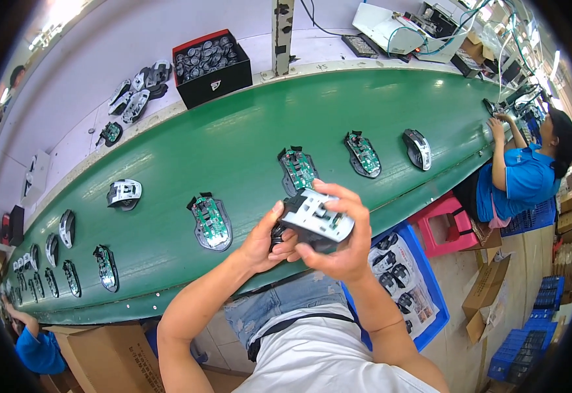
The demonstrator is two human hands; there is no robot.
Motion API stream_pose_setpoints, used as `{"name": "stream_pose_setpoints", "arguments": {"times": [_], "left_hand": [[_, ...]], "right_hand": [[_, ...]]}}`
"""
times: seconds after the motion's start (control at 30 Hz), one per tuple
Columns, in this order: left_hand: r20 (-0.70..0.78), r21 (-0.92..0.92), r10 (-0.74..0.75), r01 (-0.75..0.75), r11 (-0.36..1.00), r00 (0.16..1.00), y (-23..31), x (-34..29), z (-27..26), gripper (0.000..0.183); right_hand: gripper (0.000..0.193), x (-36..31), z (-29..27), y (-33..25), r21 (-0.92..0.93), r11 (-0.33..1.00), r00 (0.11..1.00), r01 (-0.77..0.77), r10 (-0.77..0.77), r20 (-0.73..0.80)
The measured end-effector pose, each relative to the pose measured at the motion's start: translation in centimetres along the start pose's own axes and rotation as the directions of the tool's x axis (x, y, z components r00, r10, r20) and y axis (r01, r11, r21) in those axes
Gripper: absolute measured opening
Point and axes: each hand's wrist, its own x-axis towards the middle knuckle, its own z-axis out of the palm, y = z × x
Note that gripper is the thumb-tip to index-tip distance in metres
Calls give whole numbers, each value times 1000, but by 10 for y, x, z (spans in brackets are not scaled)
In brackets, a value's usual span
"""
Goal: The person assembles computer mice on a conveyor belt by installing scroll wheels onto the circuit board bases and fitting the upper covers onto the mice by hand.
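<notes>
Two hands are holding a pale-topped mouse shell over the near edge of the green belt

The person's right hand is gripping the mouse shell around its right end, the thumb pressing at the near side and the fingers wrapping over the far side. The shell is sitting between the two hands, its pale face turning upward and its darker side showing toward the person. The left hand is meeting the shell's left end with the thumb, while its fingers are curling around a small dark ribbed piece just below that end; whether this piece is joining the shell, one cannot tell.

Just beyond the shell, a circuit-board base is lying on the green belt, partly hiding behind the grip. A second board base is resting to the left of the hands, and a third board base is lying to the far right, with a pale-topped mouse beside it. On the near right, below the belt, a blue tray is holding more mouse parts. Farther right, a co-worker in blue is reaching over the belt.
</notes>
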Motion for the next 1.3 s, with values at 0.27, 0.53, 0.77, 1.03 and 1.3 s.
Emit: {"name": "stream_pose_setpoints", "arguments": {"times": [0.27,0.53,0.77,1.03,1.3], "left_hand": [[72,209,111,-123,970,991,12,2,-1,51],[-4,132,134,-132,982,991,17,-1,-14,38],[-5,107,138,-137,985,990,11,-2,-14,22],[-51,193,159,-147,970,986,12,-3,-9,25],[-36,138,236,-229,964,971,13,-2,-19,17]], "right_hand": [[50,58,-116,102,14,982,878,-188,174,-446],[39,45,-152,179,-709,612,936,-350,213,-279],[29,35,-114,112,-731,663,986,-162,140,-91],[29,13,-77,112,-791,611,970,-44,216,113],[30,29,-55,114,-740,670,951,-61,263,160]]}}
